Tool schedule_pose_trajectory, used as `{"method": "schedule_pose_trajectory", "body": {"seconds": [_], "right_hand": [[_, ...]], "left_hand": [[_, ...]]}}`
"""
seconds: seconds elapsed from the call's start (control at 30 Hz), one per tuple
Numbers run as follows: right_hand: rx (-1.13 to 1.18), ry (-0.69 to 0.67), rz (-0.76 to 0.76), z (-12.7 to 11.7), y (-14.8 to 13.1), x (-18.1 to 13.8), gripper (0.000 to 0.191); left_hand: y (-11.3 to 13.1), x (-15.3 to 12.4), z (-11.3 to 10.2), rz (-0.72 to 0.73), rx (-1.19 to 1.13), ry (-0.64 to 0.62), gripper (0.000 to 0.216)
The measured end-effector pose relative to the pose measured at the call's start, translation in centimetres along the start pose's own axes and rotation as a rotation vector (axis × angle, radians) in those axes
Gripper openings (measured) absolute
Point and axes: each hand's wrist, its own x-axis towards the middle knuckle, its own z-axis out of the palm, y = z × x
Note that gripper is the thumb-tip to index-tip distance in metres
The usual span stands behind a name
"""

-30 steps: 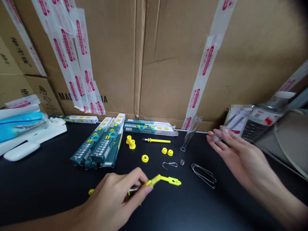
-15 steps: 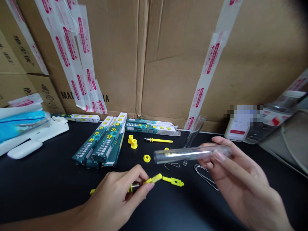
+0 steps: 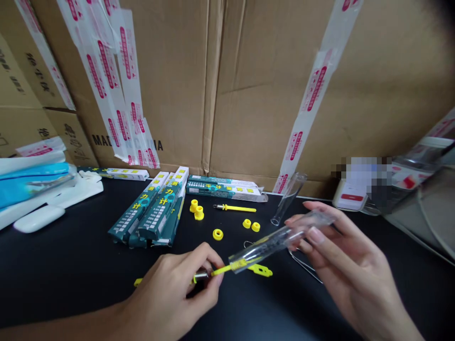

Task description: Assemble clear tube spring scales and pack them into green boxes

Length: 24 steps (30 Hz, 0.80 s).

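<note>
Ideally, the right grip point(image 3: 350, 259) aligns its held tube point(image 3: 273, 240) with the yellow rod point(image 3: 221, 270) jutting from the pinching left grip point(image 3: 174, 283).

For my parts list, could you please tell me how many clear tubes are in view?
2: one tube in the right hand, another tube near the cardboard.

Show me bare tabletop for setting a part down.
Bare black tabletop: front, between left hand and right hand; front left, between the glossy white oblong object, teal printed cardboard boxes and left hand. Crowded: centre, with small yellow plastic pieces beyond the hands.
</note>
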Motion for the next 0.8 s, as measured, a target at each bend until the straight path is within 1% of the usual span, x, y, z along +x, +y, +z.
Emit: {"method": "schedule_pose_trajectory", "body": {"seconds": [0.07,0.17,0.23,0.33,0.37,0.43,0.5,0.63,0.73,0.8], "right_hand": [[-0.032,-0.057,0.018,0.2,0.3,-0.4,0.028],[-0.082,-0.124,0.05,0.7,0.5,-1.0,0.027],[-0.104,-0.12,0.064,0.9,0.5,-1.2,0.028],[-0.107,-0.079,0.061,0.7,0.5,-1.2,0.031],[-0.102,-0.07,0.06,0.6,0.5,-1.1,0.033],[-0.095,-0.065,0.066,0.5,0.5,-1.0,0.035],[-0.092,-0.084,0.084,0.6,0.5,-1.0,0.035],[-0.053,-0.14,0.119,1.2,0.4,-1.4,0.03],[-0.054,-0.169,0.122,1.4,0.4,-1.7,0.03],[-0.058,-0.19,0.114,1.4,0.4,-1.8,0.031]], "left_hand": [[-0.1,0.0,0.1,-0.011,-0.013,0.003,0.013],[-0.2,-0.4,0.1,-0.021,-0.043,0.019,0.033],[-0.3,-0.8,0.0,0.036,-0.045,0.061,0.047],[-0.2,-1.1,-0.2,0.178,-0.048,0.106,0.062],[-0.2,-1.1,-0.3,0.217,-0.058,0.109,0.064],[-0.1,-1.0,-0.3,0.25,-0.101,0.11,0.065],[0.0,-0.9,-0.2,0.233,-0.173,0.103,0.06],[-0.1,-1.0,0.3,0.123,-0.308,0.07,0.049],[-0.4,-0.8,0.5,0.005,-0.301,0.023,0.046],[-0.6,-0.4,0.5,-0.036,-0.29,0.027,0.047]]}}
